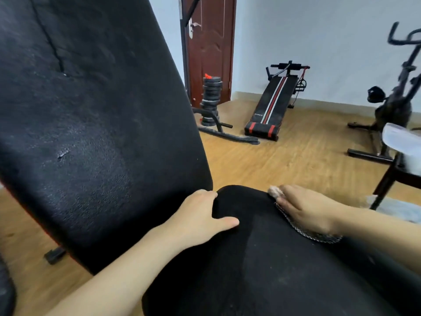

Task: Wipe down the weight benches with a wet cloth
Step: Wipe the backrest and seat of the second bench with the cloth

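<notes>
Seat pad (262, 258) filling foreground; left hand (200, 215) gripping its edge, fingertips hidden in gap; right hand (305, 208) pressing flat, mostly covering cloth (319, 237).

1. My right hand (305, 208) covers most of the cloth (307, 233); only its grey mesh edge and a pale tuft show.
2. My left hand (200, 215) curls over the end of the seat pad (262, 258), its tips out of sight.
3. Beyond my right hand, the exercise bike (396, 106) is blurred.
</notes>
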